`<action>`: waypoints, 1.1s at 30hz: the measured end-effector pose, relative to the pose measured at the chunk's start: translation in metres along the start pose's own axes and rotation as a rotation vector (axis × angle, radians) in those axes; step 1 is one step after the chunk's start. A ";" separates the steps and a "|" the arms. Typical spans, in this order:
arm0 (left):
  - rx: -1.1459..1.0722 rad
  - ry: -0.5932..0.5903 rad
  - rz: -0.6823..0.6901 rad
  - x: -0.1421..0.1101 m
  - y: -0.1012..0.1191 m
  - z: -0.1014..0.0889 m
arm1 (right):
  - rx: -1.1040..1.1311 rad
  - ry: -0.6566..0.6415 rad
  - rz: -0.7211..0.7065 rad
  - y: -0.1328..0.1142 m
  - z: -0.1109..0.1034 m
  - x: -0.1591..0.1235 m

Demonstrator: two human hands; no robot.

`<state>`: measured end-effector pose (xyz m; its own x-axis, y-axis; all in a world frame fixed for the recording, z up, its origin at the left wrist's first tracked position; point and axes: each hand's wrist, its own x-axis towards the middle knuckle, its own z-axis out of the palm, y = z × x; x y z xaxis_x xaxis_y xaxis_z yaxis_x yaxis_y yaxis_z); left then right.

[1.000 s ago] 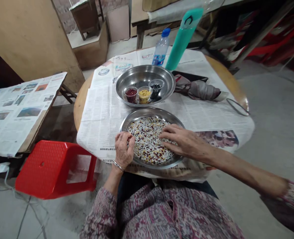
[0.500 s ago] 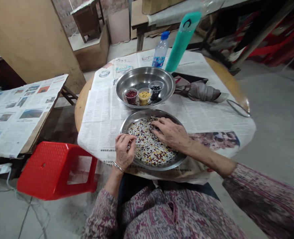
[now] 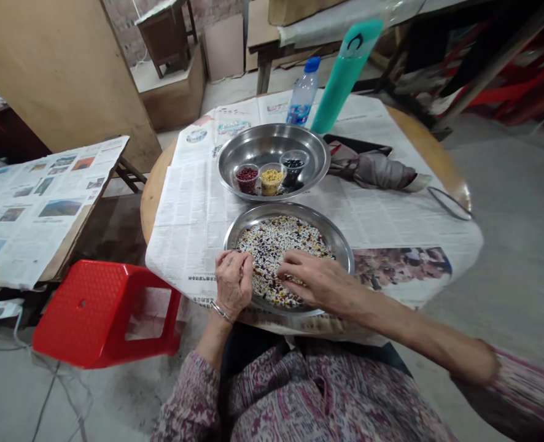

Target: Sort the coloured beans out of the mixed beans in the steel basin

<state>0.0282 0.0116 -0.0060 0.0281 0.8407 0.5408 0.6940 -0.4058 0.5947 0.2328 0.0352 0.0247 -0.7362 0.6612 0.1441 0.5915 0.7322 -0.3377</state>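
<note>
A steel tray point(image 3: 342, 240) of mixed white, red and dark beans point(image 3: 276, 239) lies on the newspaper in front of me. My left hand point(image 3: 233, 283) rests curled on the tray's near-left rim, fingers closed; what they hold is hidden. My right hand point(image 3: 315, 281) lies low over the near part of the beans, fingers bent and pressed together on them. Behind it a second steel pan point(image 3: 311, 146) carries three small cups: red beans point(image 3: 247, 177), yellow grains point(image 3: 272, 178) and black beans point(image 3: 293, 166).
A round table point(image 3: 155, 184) is covered in newspaper. At the back stand a water bottle point(image 3: 303, 98) and a teal flask point(image 3: 343, 77); a folded grey umbrella point(image 3: 373, 172) lies at right. A red plastic stool point(image 3: 92, 313) stands at left beside a newspaper-covered bench point(image 3: 37, 202).
My right hand has slid from the far middle of the beans back toward me and the tray's near edge. The left hand has stayed on the rim.
</note>
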 end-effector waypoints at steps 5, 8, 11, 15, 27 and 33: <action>0.033 0.015 -0.002 -0.001 0.003 0.001 | 0.108 -0.219 -0.030 0.000 -0.009 -0.019; 0.043 0.013 -0.007 -0.001 0.003 0.001 | 0.056 -0.188 0.019 0.002 0.001 -0.012; 0.049 0.013 -0.003 -0.001 0.003 0.001 | -0.024 0.003 0.150 0.013 0.007 0.001; 0.038 0.023 0.002 0.000 0.004 0.000 | -0.128 0.209 0.271 0.035 0.005 0.020; -0.007 0.009 -0.019 0.001 0.004 -0.002 | -0.039 0.179 0.232 0.016 0.026 0.077; -0.045 0.034 -0.054 0.001 0.007 -0.006 | 0.075 0.028 -0.100 -0.004 0.028 0.066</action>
<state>0.0289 0.0078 0.0017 -0.0336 0.8494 0.5267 0.6612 -0.3763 0.6490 0.1727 0.0708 0.0097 -0.7803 0.5903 0.2065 0.4882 0.7813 -0.3888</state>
